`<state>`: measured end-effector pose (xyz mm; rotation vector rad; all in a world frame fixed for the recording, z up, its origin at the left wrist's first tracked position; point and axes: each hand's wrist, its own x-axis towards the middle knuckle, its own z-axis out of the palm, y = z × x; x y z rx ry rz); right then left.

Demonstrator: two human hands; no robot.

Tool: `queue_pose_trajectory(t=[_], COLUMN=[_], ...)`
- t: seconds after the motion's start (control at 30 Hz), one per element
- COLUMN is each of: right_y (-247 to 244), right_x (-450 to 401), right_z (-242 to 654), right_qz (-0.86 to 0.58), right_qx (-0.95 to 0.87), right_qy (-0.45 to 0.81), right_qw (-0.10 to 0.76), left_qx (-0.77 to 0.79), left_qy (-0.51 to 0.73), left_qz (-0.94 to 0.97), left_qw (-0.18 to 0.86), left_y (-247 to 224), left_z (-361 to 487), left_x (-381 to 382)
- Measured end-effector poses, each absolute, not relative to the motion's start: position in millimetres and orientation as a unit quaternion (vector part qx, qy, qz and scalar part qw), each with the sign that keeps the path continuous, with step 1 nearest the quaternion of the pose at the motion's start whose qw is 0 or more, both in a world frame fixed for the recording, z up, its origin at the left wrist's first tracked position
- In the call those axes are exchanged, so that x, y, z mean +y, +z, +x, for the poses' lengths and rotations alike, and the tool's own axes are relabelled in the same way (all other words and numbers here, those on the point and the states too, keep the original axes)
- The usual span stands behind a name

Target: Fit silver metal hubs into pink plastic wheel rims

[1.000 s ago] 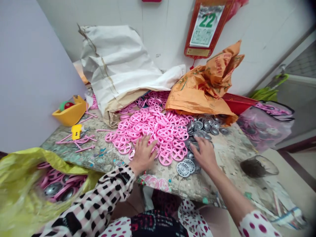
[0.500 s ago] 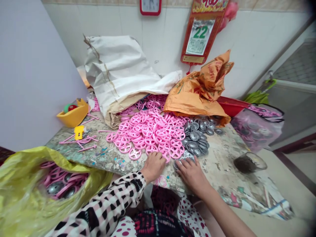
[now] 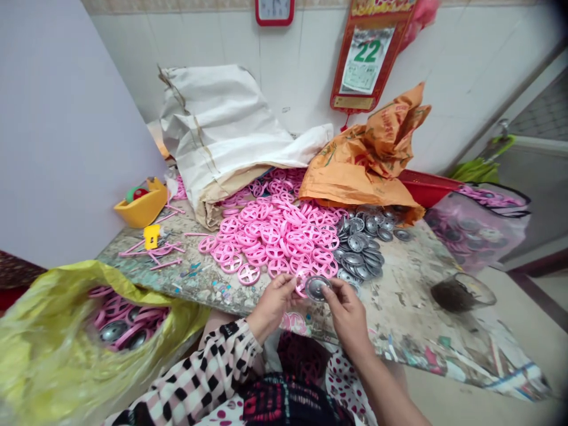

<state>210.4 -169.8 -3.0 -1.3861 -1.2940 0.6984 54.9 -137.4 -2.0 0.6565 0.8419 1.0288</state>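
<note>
Closest to me, at the bottom of my view, I have a dark patterned cloth point(image 3: 293, 399) over the lap, and to the left the yellow bag point(image 3: 39, 337), its mouth spread around pink wheels with grey centres. A checked sleeve point(image 3: 195, 373) leads up to the left hand point(image 3: 271, 303), whose thumb and fingers are pinched narrow on the edge of one pink wheel point(image 3: 301, 288). The right hand point(image 3: 350, 316) grips a grey disc point(image 3: 317, 289) between thumb and fingers, its face turned up. I see wheel and disc side by side above the near edge of the worn table point(image 3: 399, 296); whether they touch, I can't tell. Just beyond the hands lie the pink heap point(image 3: 275, 236) and, against its right side, the grey pile point(image 3: 361, 260). I've a clear cup point(image 3: 459, 294) with dark contents well to the right, and pink rods point(image 3: 166, 264) to the left, near a yellow tub point(image 3: 142, 210). Behind the heap sits a white sack point(image 3: 222, 118), with an orange sack point(image 3: 350, 177) beside it. Farthest off, on the wall point(image 3: 302, 77), I make out a red-framed clock point(image 3: 275, 10) and a calendar point(image 3: 366, 59) reading 22.
</note>
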Motion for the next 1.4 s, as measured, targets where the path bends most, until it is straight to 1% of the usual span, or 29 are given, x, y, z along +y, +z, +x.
queue_pose_trajectory(t=[0.07,0.23,0.33,0.4,0.47,0.53,0.6,0.67,0.77,0.83,0.9,1.0,1.07,1.1,1.17,1.2,1.27,1.33,1.4], right_y=[-4,-3,-1,0,3,5,5,3,-5,-11,-15,-17,-21,-24,-35,-41,-53,-61,-62], right_x=[-174,-182,-185,-185,-184,-184,-185,-188,-193,-195,-198,-205,-216,-223,-241,-252,-278,-305,-331], right_z=[205,203,203,205,208,212,213,213,208,205,202,200,202,205,218,228,255,287,315], right_qz=[-0.586,-0.567,-0.56,-0.575,-0.588,-0.575,-0.552,-0.553,-0.584,-0.596,-0.605,-0.623,-0.613,-0.598,-0.575,-0.576,-0.613,-0.607,-0.584], right_qx=[-0.549,-0.648,-0.662,-0.639,-0.605,-0.592,-0.597,-0.596,-0.567,-0.544,-0.518,-0.493,-0.533,-0.569,-0.639,-0.658,-0.656,-0.648,-0.621], right_qy=[0.283,0.15,0.132,0.159,0.224,0.311,0.371,0.38,0.354,0.36,0.373,0.363,0.38,0.4,0.431,0.434,0.423,0.458,0.521], right_qw=[0.524,0.486,0.48,0.486,0.489,0.471,0.448,0.442,0.46,0.469,0.476,0.486,0.444,0.398,0.276,0.216,0.123,0.054,0.024], left_qx=[0.367,0.342,0.345,0.344,0.339,0.339,0.347,0.362,0.398,0.423,0.43,0.402,0.39,0.391,0.4,0.404,0.407,0.408,0.405], left_qy=[0.458,0.442,0.444,0.441,0.434,0.426,0.419,0.413,0.409,0.411,0.408,0.408,0.415,0.419,0.417,0.413,0.404,0.396,0.392], left_qz=[0.28,0.306,0.317,0.305,0.294,0.297,0.31,0.326,0.345,0.347,0.316,0.215,0.158,0.139,0.12,0.119,0.124,0.13,0.132], left_qw=[0.76,0.771,0.764,0.771,0.781,0.785,0.779,0.77,0.745,0.73,0.74,0.791,0.807,0.808,0.807,0.808,0.81,0.812,0.815], left_y=[1,5,6,7,9,11,12,11,8,6,4,2,2,1,0,0,-1,-2,-1], left_z=[57,57,57,58,59,60,60,61,64,66,69,70,69,67,64,62,59,57,58], left_x=[-145,-157,-158,-159,-161,-162,-163,-164,-165,-165,-165,-163,-160,-159,-156,-156,-156,-156,-157])
